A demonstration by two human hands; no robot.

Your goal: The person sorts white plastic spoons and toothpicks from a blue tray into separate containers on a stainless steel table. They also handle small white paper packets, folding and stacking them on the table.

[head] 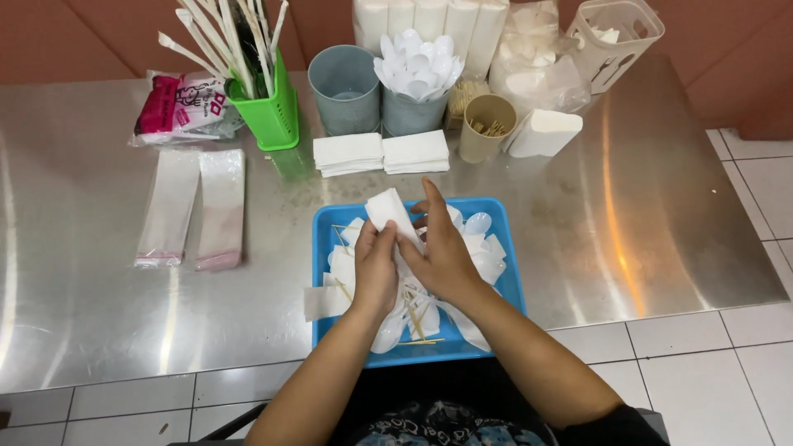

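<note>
Both my hands meet over a blue tray point(505, 272) at the table's near edge. My left hand point(375, 268) and my right hand point(440, 252) together grip a folded white napkin point(388, 211) that sticks up between the fingers. The tray holds white plastic spoons point(477, 223), loose napkins point(325, 302) and thin wooden toothpicks point(417, 324) under my wrists.
On the steel table point(652, 215) stand a green holder of wrapped straws point(266, 106), a grey empty cup point(344, 89), a grey cup of white spoons point(415, 76), a beige cup of toothpicks point(487, 126), napkin stacks point(380, 153) and clear sleeves point(194, 206).
</note>
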